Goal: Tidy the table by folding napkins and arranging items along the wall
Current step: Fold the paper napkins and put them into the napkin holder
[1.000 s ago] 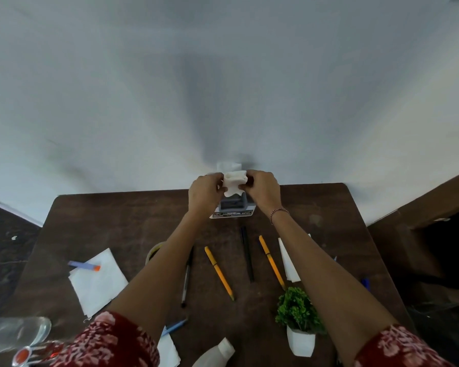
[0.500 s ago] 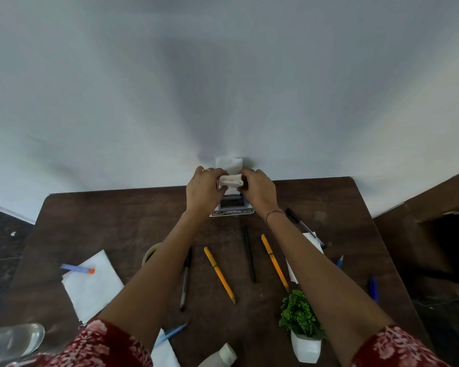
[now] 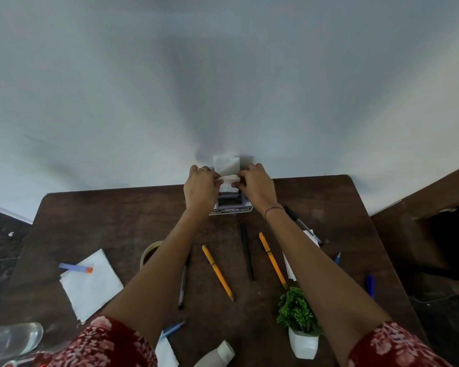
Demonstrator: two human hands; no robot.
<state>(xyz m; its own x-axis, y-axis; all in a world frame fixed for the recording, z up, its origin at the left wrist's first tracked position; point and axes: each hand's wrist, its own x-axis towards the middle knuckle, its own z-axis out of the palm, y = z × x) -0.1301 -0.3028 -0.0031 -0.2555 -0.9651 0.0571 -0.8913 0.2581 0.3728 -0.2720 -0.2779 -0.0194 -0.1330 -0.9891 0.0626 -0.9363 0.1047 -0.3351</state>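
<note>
A small folded white napkin [image 3: 230, 179] is pinched from both sides by my left hand [image 3: 200, 187] and my right hand [image 3: 255, 184], just above a dark holder [image 3: 229, 201] standing at the wall on the brown table [image 3: 117, 221]. Another white napkin [image 3: 226, 165] stands upright in the holder behind it. A flat napkin [image 3: 92, 284] with a blue-and-orange pen [image 3: 75, 268] on it lies at the left. A further napkin [image 3: 289, 263] shows partly under my right forearm.
Two yellow pens [image 3: 217, 272] [image 3: 273, 260], a black pen [image 3: 247, 251] and a dark pen [image 3: 183, 284] lie mid-table. A tape roll [image 3: 149, 250], a small potted plant [image 3: 300, 324], a white bottle [image 3: 217, 354], blue pens [image 3: 370, 284] and a glass object [image 3: 11, 339] lie around. A brown cabinet [image 3: 421, 202] stands right.
Both hands have moved the small folded napkin farther toward the wall, above the holder. The napkin looks folded smaller than a second ago.
</note>
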